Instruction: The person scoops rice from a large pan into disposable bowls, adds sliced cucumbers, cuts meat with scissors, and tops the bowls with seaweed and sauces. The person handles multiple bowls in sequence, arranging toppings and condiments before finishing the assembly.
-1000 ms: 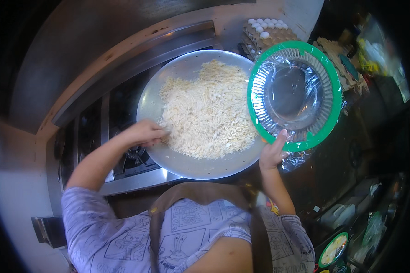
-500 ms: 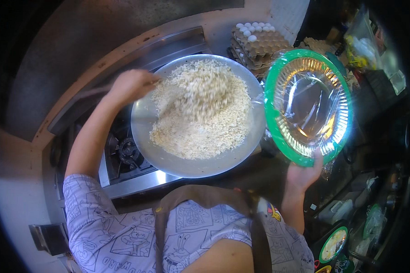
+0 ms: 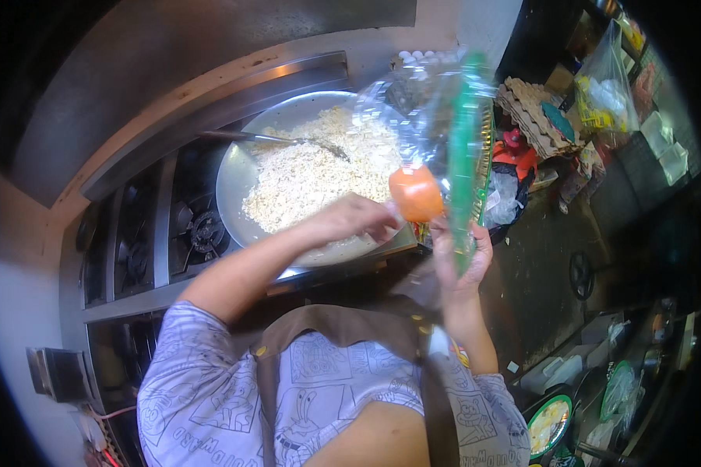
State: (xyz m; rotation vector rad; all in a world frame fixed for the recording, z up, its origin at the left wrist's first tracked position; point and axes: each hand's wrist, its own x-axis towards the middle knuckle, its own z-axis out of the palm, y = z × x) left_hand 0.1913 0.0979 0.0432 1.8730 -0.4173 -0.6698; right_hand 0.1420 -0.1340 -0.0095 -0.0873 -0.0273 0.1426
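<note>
My right hand (image 3: pixel 459 261) grips the lower rim of a green-rimmed plate (image 3: pixel 469 140), held upright and edge-on, with a clear plastic bag (image 3: pixel 401 101) around it. My left hand (image 3: pixel 350 219) reaches across my body and its fingertips hold a small round orange object (image 3: pixel 415 193) against the plate's face. Behind both hands sits a wide steel wok (image 3: pixel 232 183) full of pale fried rice (image 3: pixel 311 175). A long metal ladle (image 3: pixel 276 139) rests in the rice with its handle pointing left.
The wok stands on a gas stove with a bare burner (image 3: pixel 204 230) to its left and a steel back ledge (image 3: pixel 210 101). Egg trays (image 3: pixel 531 105) and plastic bags (image 3: pixel 604 86) crowd the right. A filled plate (image 3: pixel 550 424) lies at the lower right.
The plate has turned from facing me to edge-on. My left hand has left the ladle in the wok and come across to the plate with the orange object.
</note>
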